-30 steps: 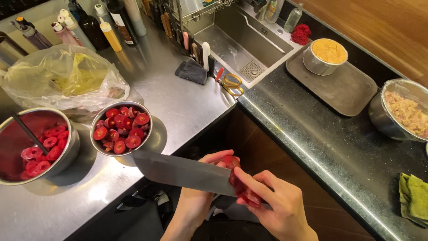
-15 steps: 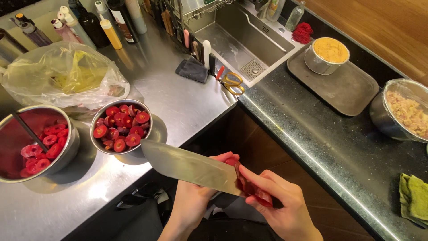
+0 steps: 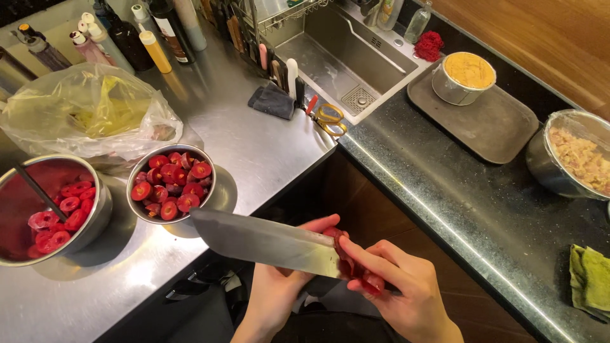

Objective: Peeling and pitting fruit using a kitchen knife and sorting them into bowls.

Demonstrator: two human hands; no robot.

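Note:
My right hand (image 3: 406, 289) grips a broad steel cleaver (image 3: 267, 241) at its handle end, with the blade pointing left over the counter's edge. My left hand (image 3: 279, 289) comes up from below behind the blade, its fingers around a small red fruit (image 3: 335, 236) pressed against the blade near the handle. Left of the blade stands a steel bowl (image 3: 206, 190) full of halved red fruit (image 3: 170, 184). Further left, a larger steel bowl (image 3: 95, 219) holds more red pieces (image 3: 60, 219) and a dark utensil.
A clear plastic bag (image 3: 89, 114) with yellow scraps lies behind the bowls. Bottles (image 3: 155, 51) line the back. Yellow-handled scissors (image 3: 330, 117) lie by the sink (image 3: 337, 57). On the dark counter are a grey tray (image 3: 495, 127) with a tin, a covered bowl (image 3: 575, 155) and a green cloth (image 3: 591, 279).
Both hands and the cleaver stay over the counter's edge; the blade has shifted slightly and the fingers have adjusted around the red fruit.

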